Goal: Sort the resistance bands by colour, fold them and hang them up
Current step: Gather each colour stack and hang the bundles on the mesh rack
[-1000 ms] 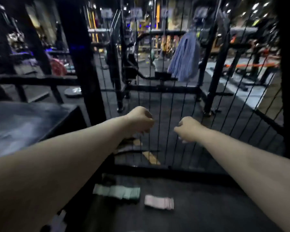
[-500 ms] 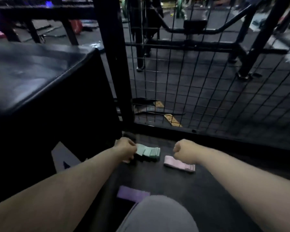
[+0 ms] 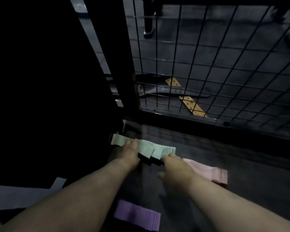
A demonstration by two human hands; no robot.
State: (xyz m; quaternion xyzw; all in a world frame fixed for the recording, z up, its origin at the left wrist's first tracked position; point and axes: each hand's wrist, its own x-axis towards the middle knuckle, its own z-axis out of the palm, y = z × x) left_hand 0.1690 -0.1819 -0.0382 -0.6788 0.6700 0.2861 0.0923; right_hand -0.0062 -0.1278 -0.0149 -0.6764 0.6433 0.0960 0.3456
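Head view, centre: left hand [image 3: 130, 152] pinches the fanned green bands [image 3: 151, 148], thumb on top; right hand [image 3: 173, 166] touches their right end, grasp unclear.
Lower right: pink bands [image 3: 218, 175] on dark floor [image 3: 241, 156].
Bottom centre: purple bands [image 3: 137, 215].
Risk: the loose fan may slip apart, since only one end is pinched.
Count: three colour stacks, two hands; bands per stack unreadable.

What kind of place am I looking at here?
Probably a gym storage corner: folded green bands, pink bands and purple bands lie on the dark floor beside a wire mesh panel, with tiled flooring beyond.
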